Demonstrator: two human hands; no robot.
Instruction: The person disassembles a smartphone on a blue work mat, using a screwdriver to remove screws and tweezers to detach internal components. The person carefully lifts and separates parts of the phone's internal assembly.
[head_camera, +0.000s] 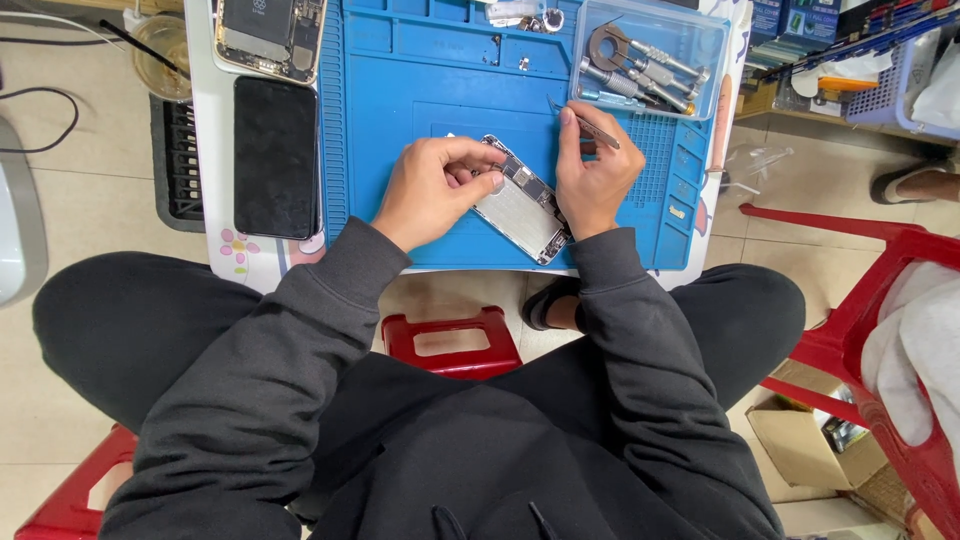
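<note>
Two hands work on an opened phone (524, 203) lying tilted on the blue mat (420, 90), near the tabletop's front edge. Left hand (432, 188) is curled, fingers pinched on the phone's upper-left end, steadying it. Right hand (596, 176) is closed around tweezers (590, 127), thumb and forefinger pressing them; tips point toward the mat's back, away from the phone, and I can't tell if they carry anything. Heel of that hand rests by the phone's right side.

To do this well, imo: keep the left pinch firm so the phone doesn't slide, brace the right wrist on the mat, bring the tweezers in low w/ light pressure.

Clear box of screwdriver bits (650, 60) sits at the back-right corner. Black screen panel (275, 155) and another opened phone (270, 35) lie along the left edge.
</note>
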